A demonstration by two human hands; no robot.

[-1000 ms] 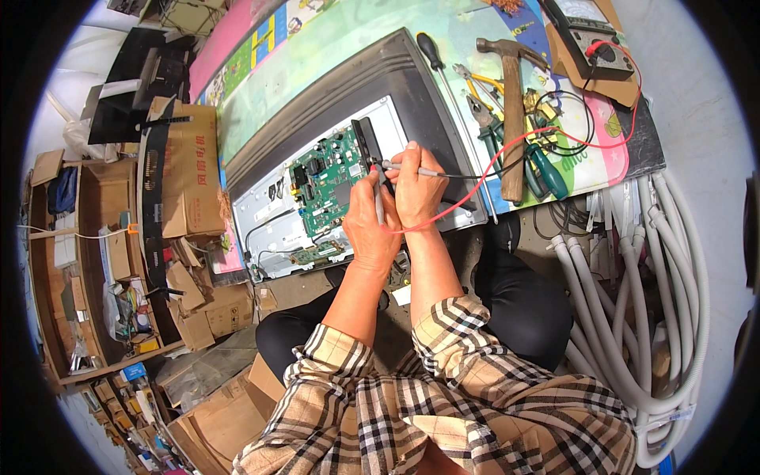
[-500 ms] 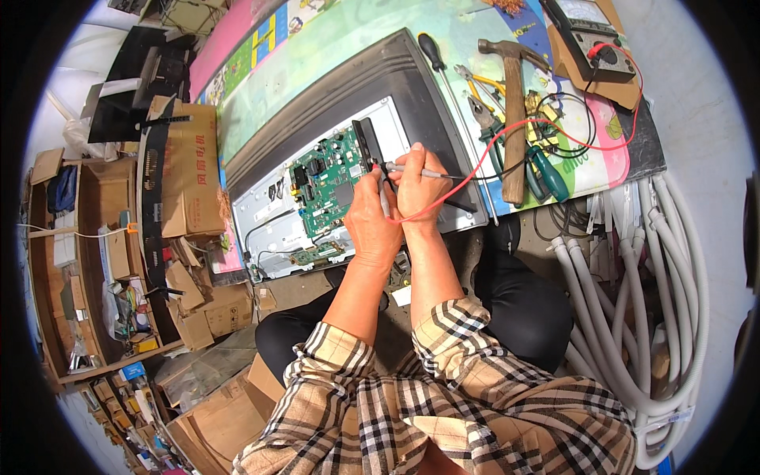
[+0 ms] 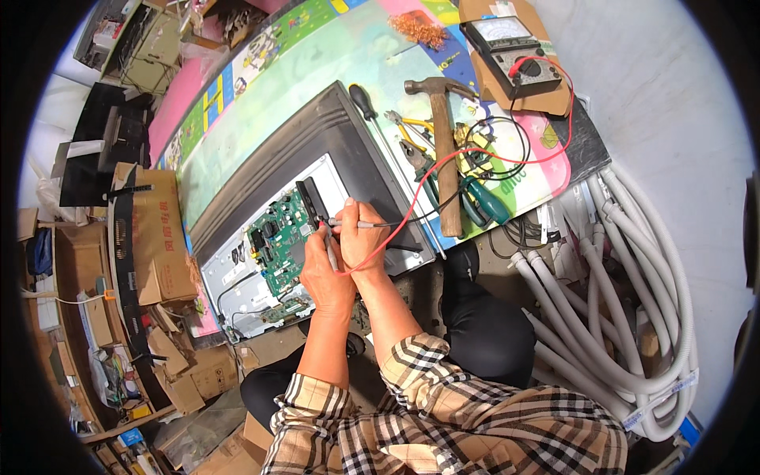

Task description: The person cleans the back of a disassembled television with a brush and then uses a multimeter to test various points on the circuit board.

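My left hand (image 3: 324,279) is closed on a slim test probe (image 3: 330,252) with a red lead. Beside it, my right hand (image 3: 366,239) pinches a second grey test probe (image 3: 366,225), which has a black lead. Both probe tips meet near the right edge of a green circuit board (image 3: 279,255), by a black strip (image 3: 310,202); exact contact is too small to tell. The board is mounted on the metal back of a flat screen panel with a wide black frame (image 3: 348,142). The leads run to an analog multimeter (image 3: 518,67) at the upper right.
Right of the panel lie a long screwdriver (image 3: 362,103), a claw hammer (image 3: 445,150), yellow-handled pliers (image 3: 412,127) and a green-handled tool (image 3: 487,202). Bundled white hoses (image 3: 625,317) stand at the right. Cardboard boxes (image 3: 162,237) and wooden shelving (image 3: 75,237) fill the left.
The view has shifted, so the table, panel and tools appear farther left and lower. Both hands keep their probes at the same edge of the board.
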